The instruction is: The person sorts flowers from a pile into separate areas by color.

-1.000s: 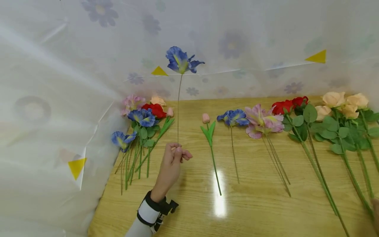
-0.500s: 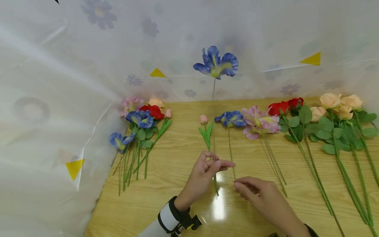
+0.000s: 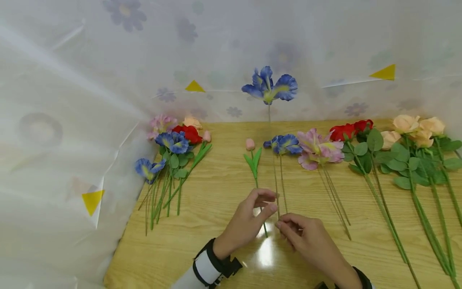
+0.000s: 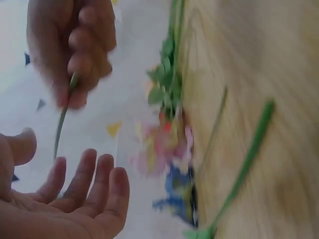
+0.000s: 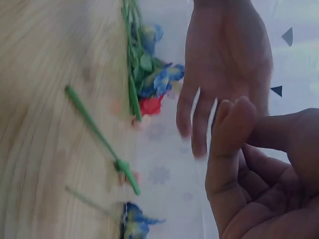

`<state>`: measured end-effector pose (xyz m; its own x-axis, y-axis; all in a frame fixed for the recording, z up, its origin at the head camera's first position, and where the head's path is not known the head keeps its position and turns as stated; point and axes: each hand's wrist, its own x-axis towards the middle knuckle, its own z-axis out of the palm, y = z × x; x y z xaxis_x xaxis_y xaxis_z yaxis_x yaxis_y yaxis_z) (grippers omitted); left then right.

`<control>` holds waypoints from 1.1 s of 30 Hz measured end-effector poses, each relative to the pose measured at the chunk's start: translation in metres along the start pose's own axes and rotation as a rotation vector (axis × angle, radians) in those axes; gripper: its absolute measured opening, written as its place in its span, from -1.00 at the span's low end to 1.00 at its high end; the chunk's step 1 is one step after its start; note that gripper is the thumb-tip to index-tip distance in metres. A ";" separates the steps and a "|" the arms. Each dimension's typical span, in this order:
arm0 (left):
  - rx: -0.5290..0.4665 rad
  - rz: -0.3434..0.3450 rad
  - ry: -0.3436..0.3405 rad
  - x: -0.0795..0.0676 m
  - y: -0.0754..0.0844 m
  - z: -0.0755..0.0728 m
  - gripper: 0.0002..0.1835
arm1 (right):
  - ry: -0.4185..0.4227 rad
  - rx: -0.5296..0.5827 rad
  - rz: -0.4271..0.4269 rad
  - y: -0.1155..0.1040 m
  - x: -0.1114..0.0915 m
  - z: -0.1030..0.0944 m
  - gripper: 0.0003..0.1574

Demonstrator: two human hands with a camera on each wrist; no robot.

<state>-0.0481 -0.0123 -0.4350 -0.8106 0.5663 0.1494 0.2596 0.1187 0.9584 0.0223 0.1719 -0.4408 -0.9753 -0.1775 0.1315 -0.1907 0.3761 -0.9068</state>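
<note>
An artificial blue iris [image 3: 271, 89] stands upright above the table, its long thin stem running down to my hands. My right hand [image 3: 312, 241] pinches the stem's lower end between thumb and fingertips. Just left of the stem, my left hand [image 3: 248, 218] has its thumb and fingers spread apart; the left wrist view shows a gap between its thumb and fingers [image 4: 85, 172], with the stem [image 4: 60, 127] passing nearby. Beneath the left hand lies a pink tulip [image 3: 250, 145] with green leaves. A second blue iris [image 3: 283, 144] lies beside it on the table.
A mixed bunch of flowers [image 3: 173, 143] lies at the table's left. Pink irises [image 3: 319, 148], red roses [image 3: 343, 131] and several peach roses [image 3: 406, 123] lie to the right. A pale flower-patterned sheet [image 3: 288, 36] hangs behind the wooden table [image 3: 151, 257].
The iris moved right in my left hand, turning its bloom. My right hand came in from the right and took the stem's lower end; my left fingers then loosened from it.
</note>
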 end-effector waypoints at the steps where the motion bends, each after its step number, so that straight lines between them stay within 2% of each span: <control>1: 0.057 -0.001 0.030 -0.001 -0.002 -0.007 -0.67 | 0.000 -0.028 0.024 0.002 0.000 -0.003 -0.82; 3: 0.158 -0.004 0.115 -0.006 -0.007 -0.025 -0.64 | -0.005 -0.080 0.082 0.006 -0.001 -0.008 -0.78; 5: 0.248 -0.039 0.216 -0.013 -0.013 -0.046 -0.63 | -0.005 -0.122 0.139 0.010 -0.001 -0.012 -0.75; 9: 0.467 -0.196 0.392 -0.033 -0.020 -0.092 -0.61 | -0.010 -0.175 0.223 0.020 -0.004 -0.017 -0.73; 13: 0.711 -0.381 0.471 -0.051 -0.025 -0.129 -0.55 | -0.017 -0.224 0.285 0.029 -0.008 -0.019 -0.76; 15: 0.832 -0.438 0.482 -0.057 -0.028 -0.140 -0.54 | -0.025 -0.259 0.317 0.033 -0.008 -0.019 -0.79; 17: 0.918 -0.469 0.483 -0.061 -0.032 -0.147 -0.53 | -0.035 -0.300 0.344 0.036 -0.009 -0.019 -0.81; 20: 0.993 -0.454 0.471 -0.061 -0.043 -0.153 -0.55 | -0.053 -0.357 0.373 0.040 -0.009 -0.019 -0.84; 24: 1.034 -0.433 0.475 -0.055 -0.058 -0.158 -0.59 | -0.063 -0.400 0.379 0.046 -0.011 -0.018 -0.84; 28: 1.060 -0.473 0.499 -0.050 -0.068 -0.164 -0.61 | -0.068 -0.411 0.373 0.049 -0.013 -0.017 -0.86; 33: 1.071 -0.519 0.511 -0.042 -0.074 -0.171 -0.59 | -0.050 -0.415 0.362 0.051 -0.015 -0.017 -0.85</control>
<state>-0.1231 -0.1847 -0.4704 -0.9883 -0.0883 0.1242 -0.0479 0.9538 0.2967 0.0251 0.2094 -0.4816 -0.9822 -0.0096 -0.1874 0.1177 0.7463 -0.6552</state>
